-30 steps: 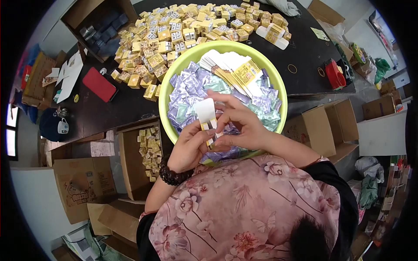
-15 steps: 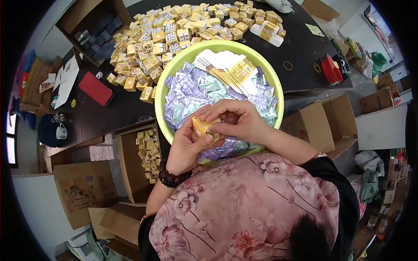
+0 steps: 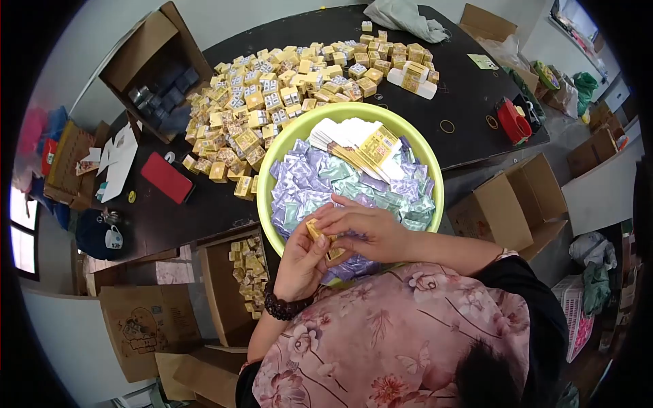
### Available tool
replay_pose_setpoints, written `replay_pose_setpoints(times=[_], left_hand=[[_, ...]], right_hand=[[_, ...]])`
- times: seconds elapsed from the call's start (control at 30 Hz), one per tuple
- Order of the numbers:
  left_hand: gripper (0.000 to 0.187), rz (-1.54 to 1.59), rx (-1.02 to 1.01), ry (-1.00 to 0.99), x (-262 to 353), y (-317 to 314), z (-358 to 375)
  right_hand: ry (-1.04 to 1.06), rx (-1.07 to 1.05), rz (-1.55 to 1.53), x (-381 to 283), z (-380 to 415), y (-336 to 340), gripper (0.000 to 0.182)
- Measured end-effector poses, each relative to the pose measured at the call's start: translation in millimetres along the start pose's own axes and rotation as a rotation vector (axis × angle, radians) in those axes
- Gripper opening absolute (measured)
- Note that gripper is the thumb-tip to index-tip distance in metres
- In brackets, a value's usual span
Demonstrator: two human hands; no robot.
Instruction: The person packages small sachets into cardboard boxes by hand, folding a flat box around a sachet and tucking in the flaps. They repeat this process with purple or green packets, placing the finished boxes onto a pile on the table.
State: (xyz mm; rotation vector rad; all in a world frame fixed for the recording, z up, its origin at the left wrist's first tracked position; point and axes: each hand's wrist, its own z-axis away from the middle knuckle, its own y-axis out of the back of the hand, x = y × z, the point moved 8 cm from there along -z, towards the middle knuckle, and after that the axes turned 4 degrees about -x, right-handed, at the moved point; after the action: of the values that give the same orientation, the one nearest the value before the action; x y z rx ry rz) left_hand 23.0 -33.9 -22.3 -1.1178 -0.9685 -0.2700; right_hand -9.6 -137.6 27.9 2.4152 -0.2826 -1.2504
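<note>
A small yellow carton (image 3: 315, 230) is between my two hands, low over the near side of the tub. My left hand (image 3: 299, 265) is closed around it, thumb on its near side. From the right, my right hand (image 3: 371, 232) bends its fingers over the carton, hiding much of it. Beneath them, the lime-green tub (image 3: 437, 177) holds many purple sachets (image 3: 299, 178) and pale green sachets (image 3: 338, 168). A fanned stack of flat yellow-and-white cartons (image 3: 376, 149) rests on the sachets towards the far side.
Filled yellow boxes (image 3: 255, 100) lie heaped across the black table (image 3: 462, 129). A red phone case (image 3: 166, 178) is at left, a red tape dispenser (image 3: 511, 121) at right. Below the table edge, an open cardboard box (image 3: 221, 299) contains more yellow boxes; another carton (image 3: 507, 211) stands right.
The view has shifted, so the table and tub appear lower. My right hand's fingers have flattened across the carton and now cover more of it. My left hand keeps its grip.
</note>
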Motion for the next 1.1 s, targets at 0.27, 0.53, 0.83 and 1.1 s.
replay_pose_setpoints(times=[0.27,0.53,0.83,1.1], left_hand=[[0.042,-0.276,0.157,-0.174,74,47,46],[0.045,-1.716,0.627,0.379,90,174,114],[0.037,-0.497,0.32,-0.339,32,-1,-25],[0.049,-0.454,0.143,-0.263,12,-11,-23]], right_hand=[[-0.335,0.411,0.814,53,9,97,0.065],[-0.584,0.383,0.991,83,17,121,0.057],[-0.572,0.495,-0.506,37,13,51,0.02],[-0.369,0.045,-0.494,50,12,26,0.02]])
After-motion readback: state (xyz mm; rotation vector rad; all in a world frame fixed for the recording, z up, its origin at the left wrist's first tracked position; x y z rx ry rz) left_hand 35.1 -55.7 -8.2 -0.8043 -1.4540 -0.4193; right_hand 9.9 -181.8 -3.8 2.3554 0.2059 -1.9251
